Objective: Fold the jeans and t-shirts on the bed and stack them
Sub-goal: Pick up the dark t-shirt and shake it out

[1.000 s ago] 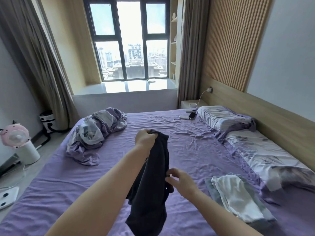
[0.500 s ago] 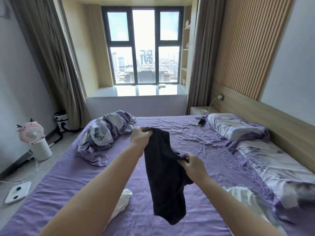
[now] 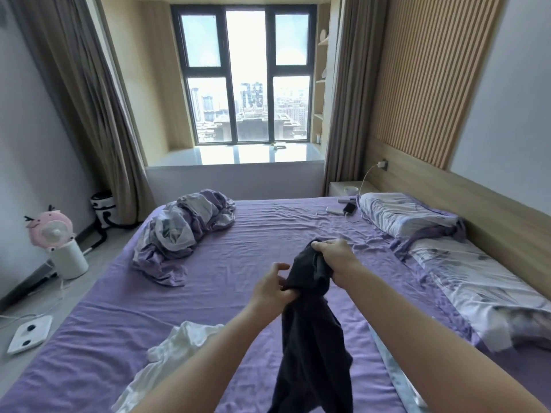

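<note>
While the dark shirt [image 3: 310, 332] hangs mid-frame over the bed [image 3: 256, 234], my right hand [image 3: 337, 260] grips its top bunch and my left hand [image 3: 272, 289] pinches an edge, fingers half curled. I'd find both shoulders, shake it flat, then lay it down.

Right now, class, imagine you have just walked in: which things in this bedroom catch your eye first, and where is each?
First, the dark garment held up over the middle of the purple bed, the right hand gripping its top and the left hand pinching it lower down. Next, the bright window straight ahead, then the crumpled duvet at the bed's far left.
</note>
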The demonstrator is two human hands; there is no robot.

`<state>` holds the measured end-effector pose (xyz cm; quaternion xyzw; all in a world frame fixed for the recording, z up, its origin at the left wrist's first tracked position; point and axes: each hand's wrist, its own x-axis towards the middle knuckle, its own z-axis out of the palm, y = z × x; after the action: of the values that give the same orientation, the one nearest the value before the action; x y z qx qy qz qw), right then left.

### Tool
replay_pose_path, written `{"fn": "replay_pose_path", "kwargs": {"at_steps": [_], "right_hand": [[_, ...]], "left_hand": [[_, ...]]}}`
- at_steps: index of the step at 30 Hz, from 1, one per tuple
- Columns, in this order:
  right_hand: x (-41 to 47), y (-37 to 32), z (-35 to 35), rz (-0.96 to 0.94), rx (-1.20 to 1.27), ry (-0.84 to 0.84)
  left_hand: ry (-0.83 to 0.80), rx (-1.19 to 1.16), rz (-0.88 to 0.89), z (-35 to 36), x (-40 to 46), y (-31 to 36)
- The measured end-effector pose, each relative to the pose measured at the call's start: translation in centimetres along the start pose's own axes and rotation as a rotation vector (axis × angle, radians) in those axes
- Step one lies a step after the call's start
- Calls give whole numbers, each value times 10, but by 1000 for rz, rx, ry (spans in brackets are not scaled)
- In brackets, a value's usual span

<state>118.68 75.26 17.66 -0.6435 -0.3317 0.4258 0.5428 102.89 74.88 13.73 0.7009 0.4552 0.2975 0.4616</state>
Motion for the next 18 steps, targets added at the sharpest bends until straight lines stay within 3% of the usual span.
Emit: {"fn": "replay_pose_path", "kwargs": {"at_steps": [2, 4, 8, 13, 18], "right_hand": [[-6, 3, 0, 5, 80, -69], [-19, 10, -1, -8, 117, -206], [-39, 34, -9, -67, 14, -483], [-32, 54, -30, -121, -31, -277], [-21, 49, -56, -74, -23, -340]], "left_hand": [[92, -93, -6, -1, 2, 4], [66, -230, -15, -2, 4, 13], [89, -389, -75, -4, 11, 34], [88, -357, -122, -17, 19, 34], [-19, -260, -136, -51, 18, 20]]}}
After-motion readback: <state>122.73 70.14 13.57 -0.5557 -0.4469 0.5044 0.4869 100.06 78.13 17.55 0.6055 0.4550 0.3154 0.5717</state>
